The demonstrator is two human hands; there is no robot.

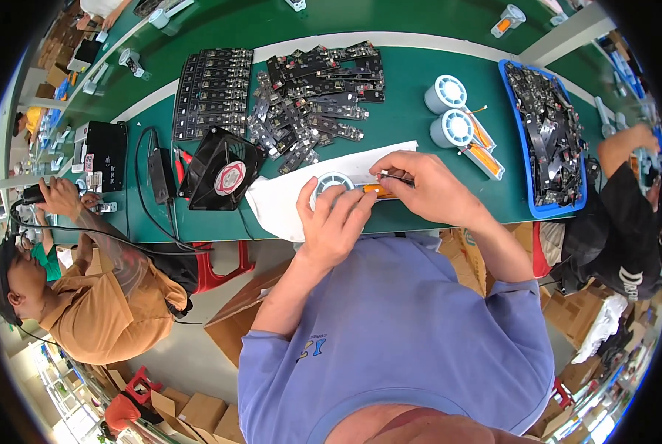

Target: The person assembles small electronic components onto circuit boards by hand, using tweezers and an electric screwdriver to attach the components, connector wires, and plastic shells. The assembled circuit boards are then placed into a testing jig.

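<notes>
A light-blue handheld fan (332, 181) with a round grille lies on a white sheet (271, 198) at the table's front edge. My left hand (331, 226) is closed over its head, fingers curled across the grille. An orange battery (379, 190) shows in the fan's opened handle, just right of those fingers. Above the battery, my right hand (438, 192) pinches a small dark strip (397, 177) between thumb and fingertips; its exact kind is too small to tell. Two similar fans (447, 92) with open handles, orange batteries and wires lie beyond my right hand.
Black circuit boards stand in rows (212, 92) and in a loose heap (320, 100). A black box fan (222, 170) sits left of the sheet. On the right is a blue tray (522, 148) full of dark parts. Co-workers sit at both sides.
</notes>
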